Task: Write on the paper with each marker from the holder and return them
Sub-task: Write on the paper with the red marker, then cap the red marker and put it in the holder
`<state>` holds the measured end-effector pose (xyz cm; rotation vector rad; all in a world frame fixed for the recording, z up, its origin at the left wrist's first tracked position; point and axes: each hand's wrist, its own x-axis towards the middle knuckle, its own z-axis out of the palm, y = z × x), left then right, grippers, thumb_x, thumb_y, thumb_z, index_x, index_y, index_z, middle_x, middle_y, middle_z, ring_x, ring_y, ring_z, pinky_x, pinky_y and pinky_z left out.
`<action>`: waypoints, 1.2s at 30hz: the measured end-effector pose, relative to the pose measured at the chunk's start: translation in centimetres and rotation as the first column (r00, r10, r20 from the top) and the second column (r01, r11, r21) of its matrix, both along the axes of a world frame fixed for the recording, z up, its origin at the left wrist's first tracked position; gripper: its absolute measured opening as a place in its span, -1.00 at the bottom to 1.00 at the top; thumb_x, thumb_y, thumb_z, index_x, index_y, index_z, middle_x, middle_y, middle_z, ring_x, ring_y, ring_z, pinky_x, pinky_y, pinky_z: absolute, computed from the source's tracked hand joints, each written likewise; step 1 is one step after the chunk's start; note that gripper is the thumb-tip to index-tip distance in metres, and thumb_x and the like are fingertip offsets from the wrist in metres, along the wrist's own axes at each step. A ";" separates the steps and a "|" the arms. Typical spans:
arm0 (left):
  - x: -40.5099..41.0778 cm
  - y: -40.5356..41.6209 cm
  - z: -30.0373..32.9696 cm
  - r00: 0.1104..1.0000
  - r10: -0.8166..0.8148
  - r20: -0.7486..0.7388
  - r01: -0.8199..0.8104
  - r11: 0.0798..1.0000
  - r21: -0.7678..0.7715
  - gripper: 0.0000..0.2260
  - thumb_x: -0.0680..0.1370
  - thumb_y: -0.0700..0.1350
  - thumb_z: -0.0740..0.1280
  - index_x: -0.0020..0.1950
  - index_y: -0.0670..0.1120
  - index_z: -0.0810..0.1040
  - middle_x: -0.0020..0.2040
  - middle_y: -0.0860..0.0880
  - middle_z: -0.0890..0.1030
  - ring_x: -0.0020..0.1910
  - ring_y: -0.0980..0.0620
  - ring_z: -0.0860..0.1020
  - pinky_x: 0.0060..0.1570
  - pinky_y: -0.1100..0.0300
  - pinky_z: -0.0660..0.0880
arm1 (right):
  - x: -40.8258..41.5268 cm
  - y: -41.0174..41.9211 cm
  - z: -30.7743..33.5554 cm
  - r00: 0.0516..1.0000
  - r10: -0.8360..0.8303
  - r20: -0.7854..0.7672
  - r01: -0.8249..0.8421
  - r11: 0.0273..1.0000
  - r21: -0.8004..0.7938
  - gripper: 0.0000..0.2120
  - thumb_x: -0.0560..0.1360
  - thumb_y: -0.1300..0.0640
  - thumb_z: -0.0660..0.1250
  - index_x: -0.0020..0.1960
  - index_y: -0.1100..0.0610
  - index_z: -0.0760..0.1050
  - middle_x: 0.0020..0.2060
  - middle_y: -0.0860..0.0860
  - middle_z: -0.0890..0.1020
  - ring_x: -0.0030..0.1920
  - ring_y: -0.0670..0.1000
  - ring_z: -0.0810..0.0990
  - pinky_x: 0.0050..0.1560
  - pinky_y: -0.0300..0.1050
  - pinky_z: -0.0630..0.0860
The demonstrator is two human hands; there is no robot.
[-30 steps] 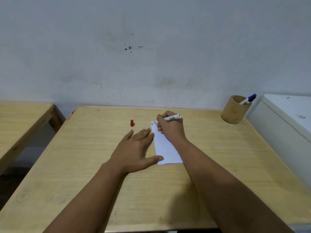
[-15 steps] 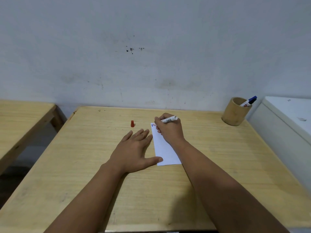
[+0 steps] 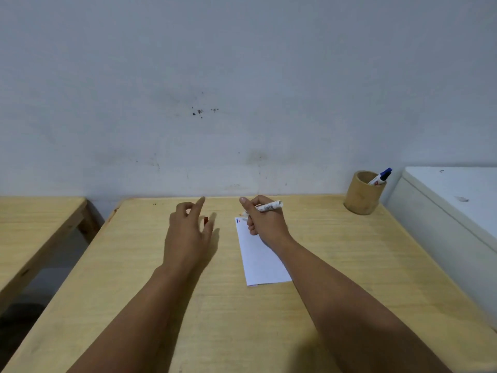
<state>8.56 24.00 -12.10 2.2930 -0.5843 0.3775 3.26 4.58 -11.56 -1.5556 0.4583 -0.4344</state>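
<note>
A white sheet of paper (image 3: 259, 261) lies on the wooden table (image 3: 336, 265), with small blue and red marks at its top left corner. My right hand (image 3: 265, 223) grips an uncapped white marker (image 3: 269, 206) just above that corner, tip pointing left. My left hand (image 3: 188, 232) hovers open over the table left of the paper, fingers spread around a small red cap (image 3: 206, 220) that stands on the table. At the back right a bamboo holder (image 3: 363, 196) contains a blue-capped marker (image 3: 380, 176).
A white cabinet (image 3: 451, 211) stands against the table's right side. A second wooden table (image 3: 35, 227) sits to the left across a gap. A grey wall runs along the back edge.
My left hand has lifted off the paper's left edge and moved forward over the red cap. My right hand has raised the marker slightly off the paper's top corner.
</note>
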 end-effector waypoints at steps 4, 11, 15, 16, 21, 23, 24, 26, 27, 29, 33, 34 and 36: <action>2.4 -0.6 -1.0 0.997 0.003 -0.074 0.009 0.986 0.166 -0.73 0.62 -0.02 0.34 0.27 -0.05 0.68 0.13 -0.09 0.62 0.13 -0.17 0.55 -0.02 0.06 0.49 | -1.6 -1.0 2.5 1.000 0.011 0.013 -0.010 0.997 -0.072 -0.62 0.52 -0.06 0.59 -0.11 0.21 0.52 -0.45 0.04 0.53 -0.48 -0.01 0.47 -0.43 -0.22 0.38; 0.9 -1.6 2.8 0.926 -0.048 -0.375 -0.015 0.987 -0.162 -0.91 0.54 -0.18 0.42 -0.10 -0.05 0.72 -0.06 -0.02 0.74 0.01 -0.05 0.66 0.06 0.07 0.55 | -5.4 -2.6 5.7 0.991 0.129 0.044 -0.132 0.990 0.055 -0.58 0.66 0.41 0.13 0.18 0.07 0.69 -0.04 0.08 0.77 -0.15 0.08 0.77 -0.09 0.01 0.67; -1.1 -2.7 7.2 0.842 -0.223 -0.491 -0.018 0.898 -0.439 -0.92 0.59 -0.23 0.39 0.00 -0.12 0.69 -0.11 -0.05 0.73 -0.06 -0.05 0.66 -0.10 0.06 0.59 | -7.7 -2.1 7.3 0.988 0.146 0.058 -0.147 0.989 0.029 -0.76 0.70 0.30 0.23 0.07 0.09 0.65 -0.05 0.13 0.64 -0.32 0.03 0.63 -0.22 -0.02 0.68; -1.8 -3.1 8.2 0.837 -0.254 -0.484 -0.023 0.869 -0.495 -0.91 0.60 -0.23 0.38 0.05 -0.14 0.68 -0.11 -0.07 0.73 -0.08 -0.04 0.66 -0.14 0.10 0.58 | -8.2 -2.0 7.4 0.988 0.149 0.036 -0.146 0.988 -0.057 -0.81 0.69 0.28 0.27 0.08 0.05 0.61 -0.05 0.11 0.62 -0.33 0.01 0.60 -0.28 -0.08 0.64; -5.3 -4.5 12.1 0.832 -0.331 -0.446 0.024 0.824 -0.566 -0.87 0.62 -0.21 0.36 0.10 -0.16 0.69 -0.13 -0.06 0.72 -0.11 0.00 0.66 -0.14 0.15 0.56 | -10.4 -1.7 8.3 0.994 0.111 -0.006 -0.105 0.916 -0.387 -0.78 0.63 0.12 0.44 0.26 -0.02 0.61 -0.10 -0.04 0.62 -0.31 -0.03 0.63 -0.26 -0.18 0.55; -6.4 -5.1 13.0 0.841 -0.333 -0.426 0.048 0.831 -0.554 -0.85 0.63 -0.21 0.35 0.11 -0.19 0.70 -0.12 -0.07 0.71 -0.13 0.00 0.66 -0.17 0.17 0.55 | -11.3 -1.8 8.9 0.996 0.092 0.017 -0.076 0.904 -0.420 -0.81 0.61 0.13 0.47 0.21 -0.02 0.68 -0.07 -0.03 0.63 -0.28 -0.01 0.63 -0.14 -0.10 0.60; -7.0 -5.4 13.3 0.847 -0.335 -0.413 0.061 0.832 -0.551 -0.85 0.63 -0.21 0.35 0.10 -0.19 0.71 -0.10 -0.09 0.71 -0.14 0.01 0.66 -0.19 0.18 0.55 | -11.7 -1.8 9.1 0.996 0.085 0.026 -0.065 0.899 -0.434 -0.82 0.61 0.13 0.47 0.19 -0.03 0.70 -0.05 -0.02 0.64 -0.26 0.00 0.62 -0.07 -0.05 0.64; -8.1 -6.0 13.8 0.855 -0.341 -0.391 0.087 0.837 -0.539 -0.86 0.62 -0.22 0.35 0.01 -0.14 0.72 -0.07 -0.13 0.72 -0.14 0.01 0.66 -0.19 0.18 0.55 | -12.5 -2.0 9.5 0.997 0.071 0.035 -0.047 0.891 -0.452 -0.82 0.59 0.14 0.47 0.15 -0.08 0.70 -0.03 -0.01 0.66 -0.23 -0.02 0.62 0.05 0.05 0.68; -8.5 -6.3 14.0 0.856 -0.346 -0.383 0.102 0.841 -0.532 -0.85 0.61 -0.22 0.35 -0.05 -0.11 0.72 -0.06 -0.14 0.73 -0.15 0.00 0.66 -0.18 0.17 0.55 | -12.9 -2.1 9.7 0.997 0.069 0.036 -0.045 0.889 -0.455 -0.82 0.58 0.14 0.47 0.12 -0.11 0.70 -0.03 0.00 0.67 -0.21 -0.02 0.63 0.06 0.09 0.69; -9.3 -7.0 14.3 0.858 -0.355 -0.371 0.129 0.848 -0.514 -0.82 0.61 -0.22 0.35 -0.11 -0.10 0.72 -0.07 -0.16 0.74 -0.14 -0.01 0.66 -0.16 0.15 0.56 | -13.6 -2.4 10.0 0.997 0.061 0.042 -0.035 0.889 -0.456 -0.81 0.58 0.15 0.47 0.09 -0.13 0.69 -0.03 0.01 0.68 -0.23 -0.03 0.64 -0.01 0.05 0.71; -10.2 -8.4 14.5 0.858 -0.359 -0.367 0.164 0.869 -0.467 -0.83 0.60 -0.21 0.35 -0.09 -0.14 0.74 -0.12 -0.14 0.73 -0.14 -0.01 0.67 -0.16 0.14 0.57 | -14.7 -3.5 10.1 0.997 0.022 0.068 0.008 0.905 -0.426 -0.85 0.60 0.17 0.48 0.13 -0.03 0.70 -0.02 0.08 0.67 -0.30 -0.07 0.62 -0.26 -0.35 0.52; -10.4 -9.0 14.4 0.856 -0.361 -0.371 0.166 0.870 -0.464 -0.83 0.60 -0.21 0.35 -0.09 -0.15 0.74 -0.13 -0.13 0.74 -0.14 -0.01 0.67 -0.17 0.15 0.57 | -14.8 -3.9 10.0 0.997 0.014 0.078 0.020 0.910 -0.413 -0.86 0.60 0.18 0.48 0.12 0.00 0.70 0.00 0.14 0.68 -0.31 -0.06 0.62 -0.31 -0.40 0.50; -11.0 -10.4 14.1 0.843 -0.373 -0.388 0.168 0.867 -0.469 -0.84 0.61 -0.21 0.35 -0.06 -0.17 0.73 -0.13 -0.14 0.73 -0.13 -0.02 0.68 -0.18 0.14 0.59 | -15.2 -4.8 9.7 0.996 -0.001 0.087 0.036 0.916 -0.400 -0.87 0.60 0.21 0.48 0.11 0.03 0.70 0.03 0.21 0.70 -0.35 -0.07 0.62 -0.35 -0.42 0.47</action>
